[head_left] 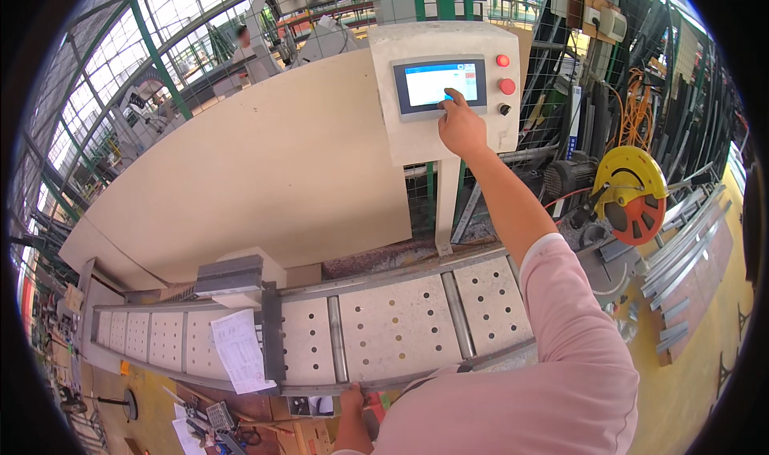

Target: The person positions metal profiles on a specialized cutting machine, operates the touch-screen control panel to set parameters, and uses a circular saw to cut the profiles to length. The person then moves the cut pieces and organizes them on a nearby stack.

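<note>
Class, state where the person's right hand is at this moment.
In the head view, upper centre, the right hand reaches up with a fingertip on the touchscreen of the control box, left of the red buttons.

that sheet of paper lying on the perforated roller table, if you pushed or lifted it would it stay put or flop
The sheet of paper looks thin and light, so it would probably slide easily on the smooth perforated roller table. Its lower end overhangs the table's front edge, so it would likely droop when lifted and might slip off if nudged.

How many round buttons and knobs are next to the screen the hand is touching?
3, all in a column on the control box right of the touchscreen: a small red button on top, a bigger red button below, a black knob lowest.
</note>
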`<state>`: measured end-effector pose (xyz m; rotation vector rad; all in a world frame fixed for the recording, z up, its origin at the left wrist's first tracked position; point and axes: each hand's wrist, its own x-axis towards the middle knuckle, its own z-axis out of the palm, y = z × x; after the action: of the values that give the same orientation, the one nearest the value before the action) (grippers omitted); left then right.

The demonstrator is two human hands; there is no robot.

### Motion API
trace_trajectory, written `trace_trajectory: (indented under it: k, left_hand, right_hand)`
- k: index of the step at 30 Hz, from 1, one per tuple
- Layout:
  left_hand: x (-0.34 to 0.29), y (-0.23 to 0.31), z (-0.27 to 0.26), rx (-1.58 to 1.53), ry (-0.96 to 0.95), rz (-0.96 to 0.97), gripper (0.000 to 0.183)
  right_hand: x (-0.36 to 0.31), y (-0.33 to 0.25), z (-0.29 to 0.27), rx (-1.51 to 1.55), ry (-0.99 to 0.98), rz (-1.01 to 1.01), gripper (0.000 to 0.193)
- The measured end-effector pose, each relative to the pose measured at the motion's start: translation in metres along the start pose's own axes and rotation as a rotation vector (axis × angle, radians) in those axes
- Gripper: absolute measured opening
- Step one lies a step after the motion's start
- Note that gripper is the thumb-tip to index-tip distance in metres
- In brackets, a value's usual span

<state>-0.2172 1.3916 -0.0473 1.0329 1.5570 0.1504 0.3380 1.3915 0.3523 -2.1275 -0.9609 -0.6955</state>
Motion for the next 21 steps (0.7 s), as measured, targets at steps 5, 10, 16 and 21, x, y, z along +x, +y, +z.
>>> trace_trajectory:
  k: [5, 10, 16, 21]
  left_hand:
    - [0.0, -0.001, -0.001, -0.012, -0.009, 0.0, 0.037]
    - [-0.001, 0.0, 0.0, -0.044, -0.004, -0.017, 0.037]
    - [-0.004, 0.0, 0.001, -0.063, 0.033, -0.009, 0.034]
    - [-0.005, 0.002, 0.0, -0.003, 0.004, 0.011, 0.037]
  right_hand:
    - [-0.002, -0.008, -0.002, 0.02, 0.041, -0.046, 0.022]
    - [-0.008, -0.014, 0.006, 0.011, 0.063, -0.094, 0.019]
    - [-0.006, -0.025, 0.007, 0.029, 0.15, -0.099, 0.019]
    - [-0.003, -0.015, 0.014, -0.002, 0.016, -0.007, 0.02]
